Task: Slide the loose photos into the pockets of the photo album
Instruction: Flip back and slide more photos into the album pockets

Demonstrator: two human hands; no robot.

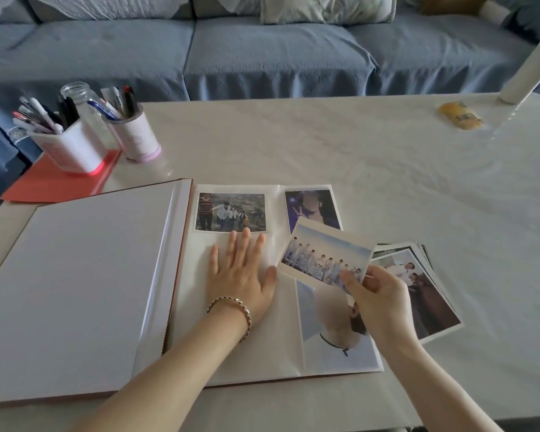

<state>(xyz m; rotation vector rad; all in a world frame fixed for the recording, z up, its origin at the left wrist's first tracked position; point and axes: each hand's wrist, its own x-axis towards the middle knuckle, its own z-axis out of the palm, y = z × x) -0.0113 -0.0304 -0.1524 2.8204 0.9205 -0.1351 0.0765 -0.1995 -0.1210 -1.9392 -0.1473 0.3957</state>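
Note:
The photo album (85, 275) lies open on the table. Its right page holds a group photo (230, 212) at top left, a purple photo (312, 207) at top right and a large portrait (334, 335) at bottom right. My left hand (240, 269) lies flat, fingers straight, on the clear lower-left pocket. My right hand (378, 300) pinches a loose group photo (325, 254) by its lower right corner, tilted above the page's right side. A stack of loose photos (421, 288) lies on the table just right of the album, partly hidden by my right hand.
Two pen holders (75, 145) (134, 132) and a glass jar (78, 95) stand at the back left on a red folder (56, 182). A yellow packet (460, 115) and a white roll (530, 70) sit at the back right. A blue sofa (262, 51) runs behind the table.

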